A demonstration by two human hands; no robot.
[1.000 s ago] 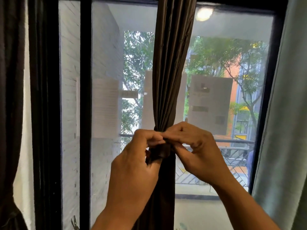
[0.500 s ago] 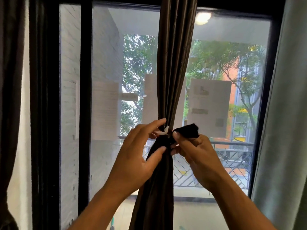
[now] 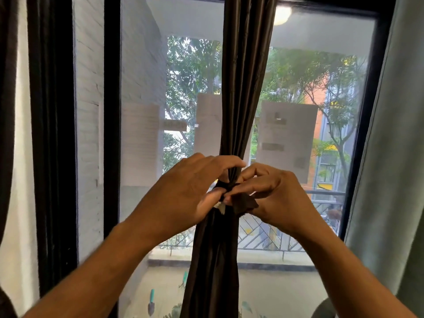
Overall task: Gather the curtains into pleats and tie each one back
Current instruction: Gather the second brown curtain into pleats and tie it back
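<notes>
Since 0.5 s ago: both of my hands have closed in on the gathered waist of the curtain, and the loose end of the tie, which stuck up to the right before, now hangs down under my right fingers.
Left hand (image 3: 192, 191): fingers curled over the front of the bundle from the left, thumb pressed in at the tie; it grips the pleats.
Right hand (image 3: 273, 193): fingers bent, pinching the dark tie from the right, touching my left fingertips.
Tie (image 3: 244, 203): a dark band wrapped around the narrowest part of the curtain, with 1 flap free below my right hand; a small white tag shows just beside my left thumb. Whether it is fastened I cannot tell.
Dark brown curtain (image 3: 243, 88): hangs in the middle of the window, gathered into tight vertical pleats, cinched between my 2 hands and spreading again below.
Grey curtain (image 3: 394, 157): hangs at the right edge, loose.
Left-edge curtain (image 3: 6, 111): dark fabric at the far left, partly out of view.
Window frame (image 3: 52, 134): black, upright, left of the pane.
Glass (image 3: 142, 88): several pale paper sheets stuck on it.
Outside: a balcony railing (image 3: 286, 235), trees and an orange building.
</notes>
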